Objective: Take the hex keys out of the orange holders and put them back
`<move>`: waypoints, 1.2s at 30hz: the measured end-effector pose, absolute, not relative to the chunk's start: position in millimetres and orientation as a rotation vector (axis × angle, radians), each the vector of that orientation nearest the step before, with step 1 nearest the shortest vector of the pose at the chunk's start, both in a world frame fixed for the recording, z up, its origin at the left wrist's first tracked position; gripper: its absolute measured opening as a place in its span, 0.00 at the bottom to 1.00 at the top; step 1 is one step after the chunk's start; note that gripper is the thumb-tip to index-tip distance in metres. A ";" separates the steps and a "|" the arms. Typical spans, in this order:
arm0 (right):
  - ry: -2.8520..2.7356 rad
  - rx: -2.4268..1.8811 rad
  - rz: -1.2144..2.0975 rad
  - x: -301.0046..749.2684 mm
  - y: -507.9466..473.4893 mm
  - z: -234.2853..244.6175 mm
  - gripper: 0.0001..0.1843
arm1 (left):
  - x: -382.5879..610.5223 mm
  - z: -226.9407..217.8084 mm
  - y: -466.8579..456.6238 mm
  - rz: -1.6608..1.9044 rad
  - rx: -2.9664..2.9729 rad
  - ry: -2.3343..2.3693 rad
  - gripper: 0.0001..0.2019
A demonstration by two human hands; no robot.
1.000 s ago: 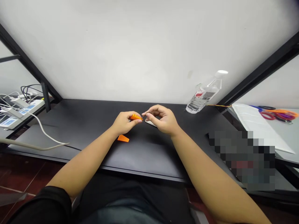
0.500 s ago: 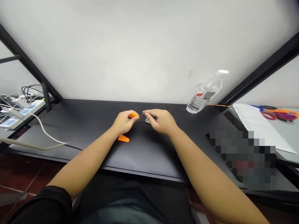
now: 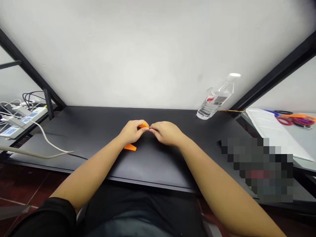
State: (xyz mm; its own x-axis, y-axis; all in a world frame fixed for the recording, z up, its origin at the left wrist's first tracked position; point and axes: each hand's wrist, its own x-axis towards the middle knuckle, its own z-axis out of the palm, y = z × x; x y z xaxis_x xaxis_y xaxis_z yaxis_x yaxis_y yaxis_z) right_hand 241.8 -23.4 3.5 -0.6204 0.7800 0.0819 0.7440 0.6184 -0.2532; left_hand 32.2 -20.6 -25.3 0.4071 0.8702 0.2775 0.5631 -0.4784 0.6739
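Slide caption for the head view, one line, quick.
Left-hand grip on an orange object, right-hand grip close beside it, over a black table with another orange piece.

Orange handle (image 3: 144,125) in the left hand (image 3: 131,132), thin dark bit (image 3: 149,128) at its end, flat orange piece (image 3: 130,147) nearby.
The handle, bright orange, is gripped between thumb and fingers, so only a short stretch shows, slanting slightly down toward the right; the rest is hidden. Just beyond the handle's right end, the bit shows between the fingertips of the left hand and the right hand (image 3: 168,132), mostly covered and too small to make out. Near the handle, below and to its left, the plain orange piece lies apart, its left end hidden by the wrist.
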 end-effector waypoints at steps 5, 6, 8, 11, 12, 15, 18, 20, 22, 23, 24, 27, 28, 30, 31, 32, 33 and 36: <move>-2.522 -1.305 0.488 271.1 -8.8 6.8 0.17 | 32.2 -26.0 -21.3 0.813 2.125 1.243 0.11; -2.451 -1.388 0.518 279.2 -3.9 5.7 0.19 | 31.6 -26.3 -20.9 0.819 2.108 1.252 0.11; -2.328 -1.579 0.562 293.0 6.3 0.7 0.23 | 30.2 -27.0 -19.9 0.846 2.073 1.262 0.11; -2.304 -1.770 0.638 302.7 17.4 -10.1 0.27 | 28.5 -26.9 -19.2 0.883 2.061 1.269 0.10; -2.322 -1.787 0.665 302.9 19.1 -13.0 0.26 | 28.4 -26.5 -19.5 0.888 2.069 1.268 0.10; -2.398 -1.760 0.762 299.0 19.0 -16.7 0.22 | 29.0 -23.8 -21.9 0.883 2.092 1.257 0.10; -2.443 -1.730 0.857 295.7 15.4 -14.2 0.17 | 29.6 -21.3 -24.3 0.869 2.101 1.247 0.11; -2.450 -1.731 0.854 295.2 13.4 -12.4 0.16 | 29.6 -20.6 -24.8 0.864 2.107 1.244 0.11; -2.439 -1.758 0.792 295.2 12.5 -12.1 0.17 | 29.6 -20.7 -24.5 0.854 2.118 1.239 0.11; -2.423 -1.779 0.758 295.2 12.5 -12.6 0.19 | 29.6 -20.9 -24.2 0.849 2.123 1.235 0.11; -2.403 -1.801 0.734 295.0 12.6 -13.3 0.21 | 29.7 -21.3 -23.9 0.844 2.128 1.231 0.11; -2.379 -1.817 0.763 293.9 13.6 -15.4 0.22 | 30.2 -22.5 -22.9 0.837 2.139 1.218 0.11; -2.388 -1.809 0.790 293.4 13.8 -15.5 0.21 | 30.5 -22.8 -22.6 0.839 2.142 1.217 0.11; -2.428 -1.794 0.851 292.4 13.7 -14.0 0.18 | 30.8 -23.4 -22.1 0.838 2.144 1.219 0.11; -2.455 -1.789 0.879 291.9 13.2 -12.6 0.17 | 30.9 -23.5 -21.9 0.839 2.142 1.223 0.11; -2.483 -1.786 0.899 291.3 12.4 -11.0 0.17 | 31.0 -23.6 -21.8 0.839 2.141 1.227 0.11; -2.514 -1.778 0.915 290.6 11.3 -9.2 0.16 | 30.9 -23.6 -21.8 0.840 2.139 1.230 0.11; -2.599 -1.714 0.945 288.2 6.4 -4.3 0.11 | 31.0 -23.2 -22.2 0.847 2.131 1.234 0.10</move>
State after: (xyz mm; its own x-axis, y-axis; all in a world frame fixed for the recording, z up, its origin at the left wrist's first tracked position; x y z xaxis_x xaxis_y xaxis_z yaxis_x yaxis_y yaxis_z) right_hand 288.2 6.4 -4.3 -0.4406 0.8067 -0.3939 0.8713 0.2785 -0.4041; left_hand 31.0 -22.2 -23.2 0.3857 0.8874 0.2525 0.5545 -0.4417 0.7053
